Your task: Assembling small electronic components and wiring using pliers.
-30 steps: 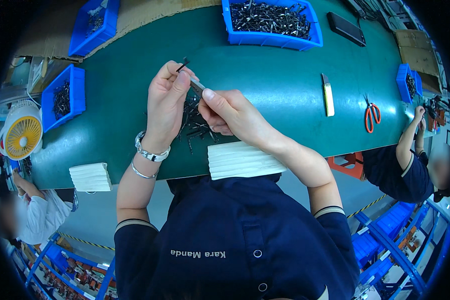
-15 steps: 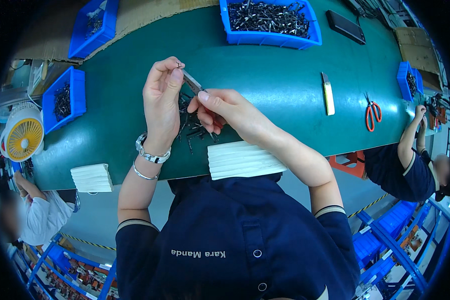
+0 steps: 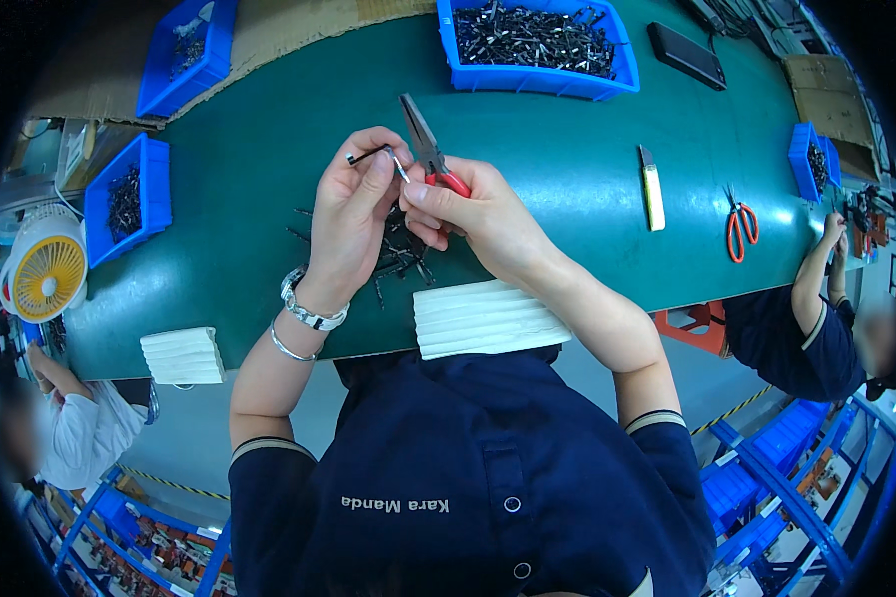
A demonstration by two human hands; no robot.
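Between the thumb and fingers of my left hand (image 3: 353, 219) is a small black part with a bent thin end (image 3: 366, 155) and a silvery tip. My right hand (image 3: 483, 214) holds red-handled pliers (image 3: 423, 137), their jaws pointing up and away from the part. The right thumb and a finger meet the silvery lower end of the part, close to the left fingertips. Under both hands lies a loose pile of small black parts (image 3: 398, 261) on the green table (image 3: 548, 179); my hands hide some of it.
A blue bin (image 3: 538, 80) full of black parts stands at the far side. Rightward lie a yellow utility knife (image 3: 653, 194), red-handled scissors (image 3: 740, 229) and a black box (image 3: 687, 55). A folded white cloth (image 3: 488, 318) sits at the near edge. Co-workers sit at both sides.
The pliers have swung away from the left fingertips, and their jaws now point up. Both hands have shifted slightly right, and the small black part shows in my left fingers.
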